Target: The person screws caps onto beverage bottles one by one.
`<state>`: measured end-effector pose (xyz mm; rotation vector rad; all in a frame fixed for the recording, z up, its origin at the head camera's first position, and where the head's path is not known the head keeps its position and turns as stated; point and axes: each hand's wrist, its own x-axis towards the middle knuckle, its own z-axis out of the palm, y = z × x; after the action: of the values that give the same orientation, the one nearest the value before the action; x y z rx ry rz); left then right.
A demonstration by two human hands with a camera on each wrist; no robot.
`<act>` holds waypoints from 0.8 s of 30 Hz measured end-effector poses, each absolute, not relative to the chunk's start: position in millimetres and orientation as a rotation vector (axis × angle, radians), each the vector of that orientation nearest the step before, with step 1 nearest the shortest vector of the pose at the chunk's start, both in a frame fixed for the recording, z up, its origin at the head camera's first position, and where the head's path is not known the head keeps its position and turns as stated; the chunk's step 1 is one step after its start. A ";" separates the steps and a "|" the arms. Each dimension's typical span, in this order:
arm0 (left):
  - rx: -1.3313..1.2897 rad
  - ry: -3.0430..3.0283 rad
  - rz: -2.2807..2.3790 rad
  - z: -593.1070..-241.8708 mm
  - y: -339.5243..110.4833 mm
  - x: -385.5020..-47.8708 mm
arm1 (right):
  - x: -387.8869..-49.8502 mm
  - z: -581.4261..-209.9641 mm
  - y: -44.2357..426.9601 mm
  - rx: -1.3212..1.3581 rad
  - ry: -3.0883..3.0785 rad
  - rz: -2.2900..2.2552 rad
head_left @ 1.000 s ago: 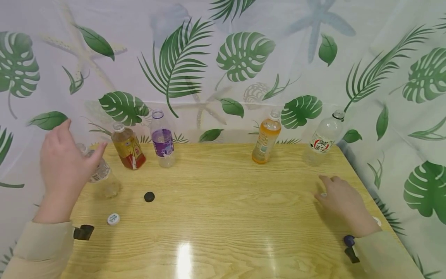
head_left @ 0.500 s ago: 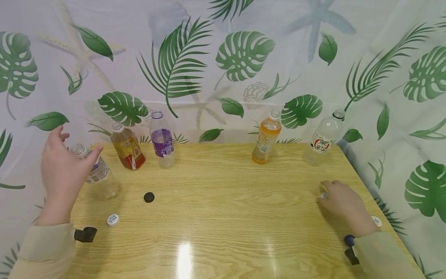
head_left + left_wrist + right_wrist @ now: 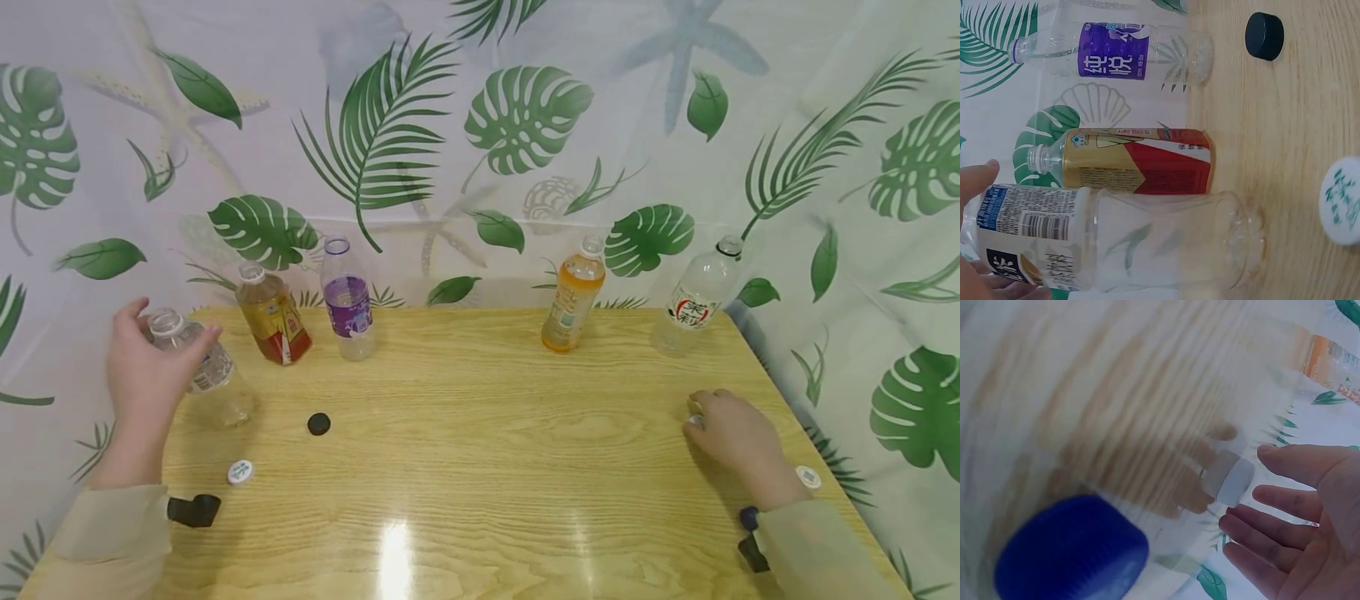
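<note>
Tabletop (image 3: 480,467): bottle (image 3: 1122,240) (clear) within left grip (image 3: 144,375)

A white sheet (image 3: 637,142), printed with green palm and monstera leaves, is spread behind and along the right side of a yellow-brown wood-grain tabletop (image 3: 480,400). A pale blue starfish print (image 3: 686,50) and a faint brown shell print (image 3: 553,200) are set among the leaves. Light is reflected in white streaks (image 3: 395,558) on the tabletop's near part.
</note>
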<state>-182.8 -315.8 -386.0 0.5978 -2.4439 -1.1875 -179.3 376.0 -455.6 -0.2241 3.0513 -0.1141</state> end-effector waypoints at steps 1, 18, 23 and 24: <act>0.610 -2.443 -1.222 -388.3 -317.0 -183.6 | -179.3 -456.2 375.8 -0.224 3.056 -0.117; 0.670 -2.460 -1.347 -405.2 -315.2 -186.3 | -180.9 -459.9 375.8 -0.142 3.059 -0.170; 0.668 -2.442 -1.329 -405.6 -314.8 -182.6 | -179.2 -457.6 377.8 -0.127 3.051 -0.168; 0.673 -2.441 -1.323 -405.6 -315.2 -182.1 | -179.0 -457.1 377.9 -0.123 3.044 -0.174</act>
<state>-182.1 -315.2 -405.6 0.6733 -2.4410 -1.3234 -179.0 377.9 -457.1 -0.1230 3.0443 -0.1742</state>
